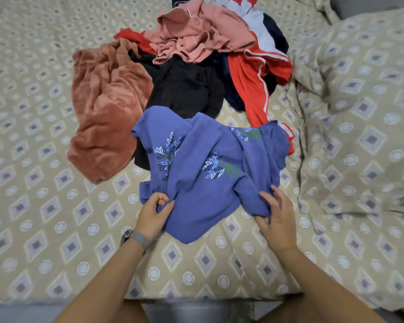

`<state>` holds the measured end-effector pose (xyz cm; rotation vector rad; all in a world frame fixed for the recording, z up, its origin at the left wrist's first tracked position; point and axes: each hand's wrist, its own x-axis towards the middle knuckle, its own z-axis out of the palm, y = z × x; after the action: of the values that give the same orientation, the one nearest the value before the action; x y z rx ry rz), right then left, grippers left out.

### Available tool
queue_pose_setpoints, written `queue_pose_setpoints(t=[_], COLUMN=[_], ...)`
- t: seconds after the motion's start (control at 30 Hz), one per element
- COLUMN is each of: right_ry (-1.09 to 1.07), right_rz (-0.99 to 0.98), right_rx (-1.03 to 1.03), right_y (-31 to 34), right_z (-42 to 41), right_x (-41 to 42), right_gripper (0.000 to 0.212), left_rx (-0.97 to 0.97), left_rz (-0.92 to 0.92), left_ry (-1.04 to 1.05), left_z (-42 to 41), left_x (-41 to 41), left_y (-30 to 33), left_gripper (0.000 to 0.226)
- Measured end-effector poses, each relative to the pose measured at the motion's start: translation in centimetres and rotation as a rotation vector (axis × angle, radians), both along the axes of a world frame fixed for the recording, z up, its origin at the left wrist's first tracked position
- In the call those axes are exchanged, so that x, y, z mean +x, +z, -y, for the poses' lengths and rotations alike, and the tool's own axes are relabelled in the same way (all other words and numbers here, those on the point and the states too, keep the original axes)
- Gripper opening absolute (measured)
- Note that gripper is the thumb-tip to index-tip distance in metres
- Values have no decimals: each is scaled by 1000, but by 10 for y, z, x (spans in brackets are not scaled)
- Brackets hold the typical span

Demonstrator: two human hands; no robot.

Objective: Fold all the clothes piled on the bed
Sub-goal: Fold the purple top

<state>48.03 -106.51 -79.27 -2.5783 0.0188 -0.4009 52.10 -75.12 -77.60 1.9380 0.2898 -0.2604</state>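
bed (44, 217) edge, hands (215, 217) on shirt (208, 164)

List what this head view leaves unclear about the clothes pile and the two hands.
- Black garment: its type, buried under the pink garment and blue shirt.
- Pile's far end: cut off by the top edge.
- Left hand and right hand: fingertips hidden in blue folds.
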Motion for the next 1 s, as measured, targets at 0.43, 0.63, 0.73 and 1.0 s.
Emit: queue_pose_setpoints(t=[0.43, 0.63, 0.73, 1.0], right_ry=[-142, -92, -93, -130], right_rz=[-304, -160, -102, 3], right_rx=[616, 980, 969, 521], right_y=[148, 234, 279, 355], right_z=[-9, -11, -7, -7], right_x=[4, -18, -16, -42], right_gripper=[19, 10, 21, 45], left_rx=[348, 63, -353, -415], left_rz=[468, 357, 229, 405], left_ry=[-177, 25, 227, 338], left_z=[-26, -29, -36, -63], left_x=[-43, -63, -73, -111], left_y=[117, 195, 241, 311], left_gripper=[58, 18, 17, 17])
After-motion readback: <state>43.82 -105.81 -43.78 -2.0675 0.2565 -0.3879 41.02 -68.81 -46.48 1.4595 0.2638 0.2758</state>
